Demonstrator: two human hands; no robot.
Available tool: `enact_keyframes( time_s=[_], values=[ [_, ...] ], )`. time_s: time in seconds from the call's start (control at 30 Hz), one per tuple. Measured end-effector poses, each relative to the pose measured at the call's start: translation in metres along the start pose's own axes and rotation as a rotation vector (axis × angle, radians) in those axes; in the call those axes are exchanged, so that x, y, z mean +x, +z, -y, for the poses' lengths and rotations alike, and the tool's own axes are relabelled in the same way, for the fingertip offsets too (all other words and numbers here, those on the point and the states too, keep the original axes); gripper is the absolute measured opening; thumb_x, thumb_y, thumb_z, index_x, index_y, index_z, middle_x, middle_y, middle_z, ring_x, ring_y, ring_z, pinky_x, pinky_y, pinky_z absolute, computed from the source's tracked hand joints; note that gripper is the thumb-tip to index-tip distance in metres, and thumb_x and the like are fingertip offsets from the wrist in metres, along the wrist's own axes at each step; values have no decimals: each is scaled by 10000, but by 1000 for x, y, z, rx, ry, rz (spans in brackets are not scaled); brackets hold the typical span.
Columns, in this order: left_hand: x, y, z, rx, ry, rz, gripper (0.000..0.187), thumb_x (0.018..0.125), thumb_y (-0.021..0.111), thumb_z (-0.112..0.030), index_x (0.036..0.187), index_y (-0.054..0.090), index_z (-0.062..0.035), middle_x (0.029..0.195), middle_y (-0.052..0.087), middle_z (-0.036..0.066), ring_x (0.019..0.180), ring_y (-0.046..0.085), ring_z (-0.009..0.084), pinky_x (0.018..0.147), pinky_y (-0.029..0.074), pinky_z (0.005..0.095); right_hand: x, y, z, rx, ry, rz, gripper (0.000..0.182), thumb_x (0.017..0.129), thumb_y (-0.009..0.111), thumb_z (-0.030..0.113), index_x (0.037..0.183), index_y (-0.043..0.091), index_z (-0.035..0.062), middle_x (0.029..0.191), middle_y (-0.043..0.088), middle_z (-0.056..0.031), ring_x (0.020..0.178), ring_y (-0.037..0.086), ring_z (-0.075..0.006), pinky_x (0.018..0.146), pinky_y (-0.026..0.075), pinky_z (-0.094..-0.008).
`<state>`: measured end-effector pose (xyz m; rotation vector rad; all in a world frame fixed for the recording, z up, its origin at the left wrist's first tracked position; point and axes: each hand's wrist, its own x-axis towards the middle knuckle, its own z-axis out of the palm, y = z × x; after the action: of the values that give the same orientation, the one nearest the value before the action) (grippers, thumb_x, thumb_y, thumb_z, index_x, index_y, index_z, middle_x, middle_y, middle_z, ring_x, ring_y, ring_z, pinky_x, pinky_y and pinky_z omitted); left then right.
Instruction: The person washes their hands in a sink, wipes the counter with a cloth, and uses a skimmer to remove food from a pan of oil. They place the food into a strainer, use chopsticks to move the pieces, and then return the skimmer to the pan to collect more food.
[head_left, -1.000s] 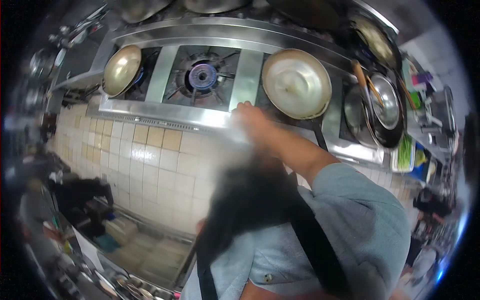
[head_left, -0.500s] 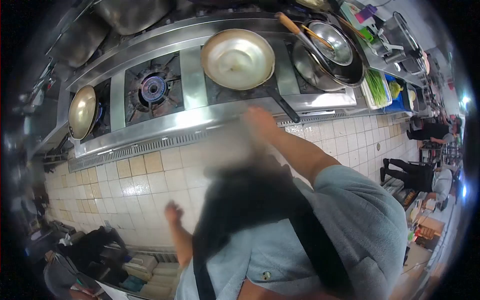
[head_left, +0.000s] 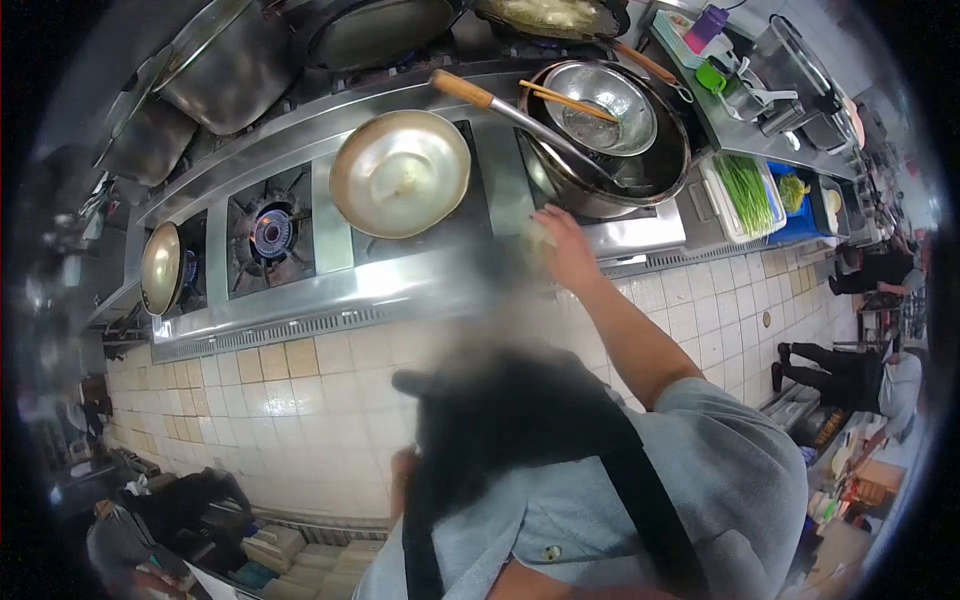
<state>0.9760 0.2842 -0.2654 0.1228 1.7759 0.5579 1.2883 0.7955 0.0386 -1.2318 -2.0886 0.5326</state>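
My right hand (head_left: 568, 250) reaches over the stove's front edge, just below the large dark pot (head_left: 668, 185). Some of its fingers show, stretched toward the pot; a blurred pale patch covers the rest, and I cannot make out whether it holds anything. Left of it, a shallow metal pan (head_left: 400, 175) rests on the range, its handle lost in the blur. A metal bowl (head_left: 640, 125), chopsticks (head_left: 570, 100) and a wooden-handled ladle (head_left: 462, 90) lie across the pot. Low beside the black apron, my left hand (head_left: 403, 468) is mostly hidden.
A lit burner (head_left: 272, 234) and a small tilted pan (head_left: 161, 268) are at the left. Tall pots (head_left: 230, 80) stand behind. Green stalks fill a white tray (head_left: 722, 195) at the right. Two people (head_left: 850, 378) (head_left: 875, 270) are farther off at the right.
The view has shifted, so the range and pot appear farther left. My right hand has moved right, toward the pot. My left hand has drawn in toward the apron.
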Motion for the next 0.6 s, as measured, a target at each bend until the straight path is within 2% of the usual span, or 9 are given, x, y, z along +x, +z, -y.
enact_keyframes(
  time_s=[0.2,0.23,0.3,0.37,0.4,0.47,0.5,0.57,0.6],
  values=[
    [-4,2,-77,-20,463,-138,492,681,706,-150,1120,531,-12,904,649,86,740,626,234,603,516,359,-6,2,-28,-100,-95,79,402,730,544,27,1124,574,102,1209,517,-154,1140,455,-336,956,394,-390],
    [-14,2,-92,-27,364,-149,558,607,724,-108,1125,537,-20,901,644,81,779,622,220,641,517,351,-13,-1,-37,-106,-86,103,325,754,542,56,1071,593,98,1135,554,-165,1073,495,-349,907,416,-402],
    [-28,7,-112,-43,271,-137,547,602,734,-129,1111,552,-42,894,644,62,811,613,231,684,508,366,-36,-13,-46,-109,-76,120,253,777,541,84,1019,612,93,1061,591,-175,1007,535,-362,858,438,-414],
    [-76,32,-166,-363,-81,-161,523,603,743,-183,1087,574,-76,888,642,47,884,598,233,731,497,401,-63,-29,-49,-23,174,207,158,825,534,162,922,617,71,900,624,-182,879,578,-381,777,457,-441],
    [-65,28,-151,-366,-71,-162,523,603,743,-183,1087,574,-76,888,642,47,884,598,233,731,497,401,-79,-36,-53,-76,228,259,175,840,522,198,906,622,71,883,628,-178,856,583,-380,769,461,-445],
    [-27,12,-101,446,457,-166,459,664,712,-233,1074,576,-75,914,645,63,849,610,226,670,511,401,-119,-41,-78,-183,346,392,212,854,509,245,887,633,76,887,631,-176,850,586,-379,770,465,-446],
    [-46,12,-106,1113,925,-239,428,693,697,-271,1059,588,-78,959,650,52,880,607,228,700,507,393,-147,-33,-110,-240,412,474,221,852,509,256,883,639,80,909,631,-178,867,584,-378,780,465,-444],
    [-67,22,-104,889,793,-236,408,715,680,-266,1062,584,-75,945,644,65,856,605,229,674,506,395,-237,-8,-212,-266,316,620,249,860,486,259,917,652,82,967,634,-177,922,585,-354,819,461,-436],
    [-77,31,-101,664,651,-227,389,737,664,-262,1066,580,-73,932,639,77,833,604,230,648,505,398,-250,-19,-209,-674,144,1103,274,862,481,258,954,654,66,985,638,-162,961,584,-327,854,455,-413]
  ],
)
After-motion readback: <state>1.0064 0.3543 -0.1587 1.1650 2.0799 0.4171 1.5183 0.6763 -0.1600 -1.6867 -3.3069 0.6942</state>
